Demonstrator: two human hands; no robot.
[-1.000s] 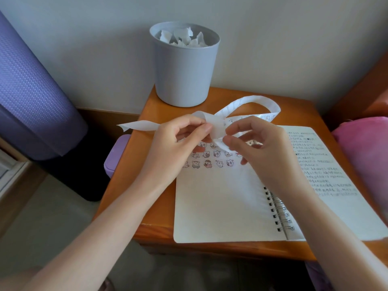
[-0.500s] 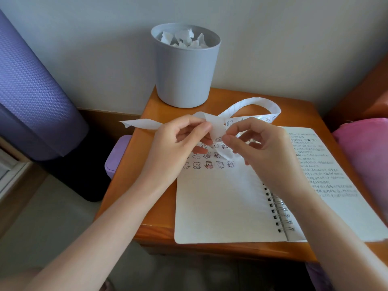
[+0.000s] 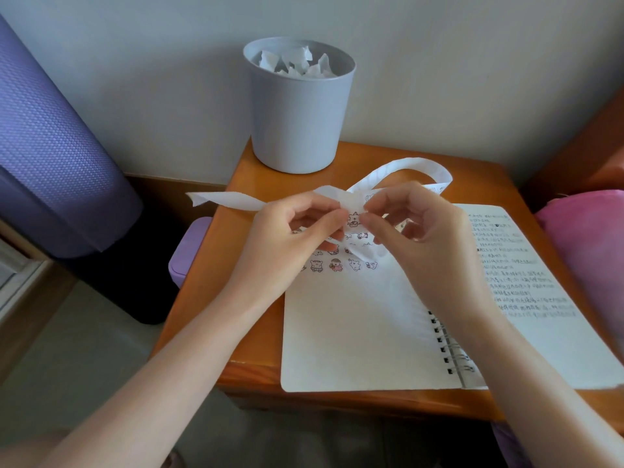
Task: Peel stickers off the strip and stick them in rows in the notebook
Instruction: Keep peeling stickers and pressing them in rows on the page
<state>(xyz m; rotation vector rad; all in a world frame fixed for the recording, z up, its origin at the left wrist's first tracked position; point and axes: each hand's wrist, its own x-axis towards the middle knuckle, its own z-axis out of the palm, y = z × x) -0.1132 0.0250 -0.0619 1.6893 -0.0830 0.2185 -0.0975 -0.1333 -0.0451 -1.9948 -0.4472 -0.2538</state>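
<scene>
An open spiral notebook (image 3: 358,332) lies on the wooden table (image 3: 243,298). Its left page carries rows of small cartoon stickers (image 3: 337,265) near the top; the right page is full of handwriting. Above the stickered rows I hold a long white sticker strip (image 3: 405,165) that loops back toward the wall. My left hand (image 3: 290,238) pinches the strip between thumb and forefinger, and a bare tail of it trails off to the left. My right hand (image 3: 425,238) pinches at a sticker (image 3: 354,220) on the strip, right next to the left fingertips.
A grey bin (image 3: 297,109) holding crumpled white paper stands at the table's back left. A purple rolled mat (image 3: 50,157) leans at the far left, with a small lilac lidded container (image 3: 187,248) beside the table. Pink fabric (image 3: 587,244) lies at the right edge.
Both hands have drawn a little closer together on the strip, and my right fingertips have moved up onto a sticker. The strip's loop has shifted slightly.
</scene>
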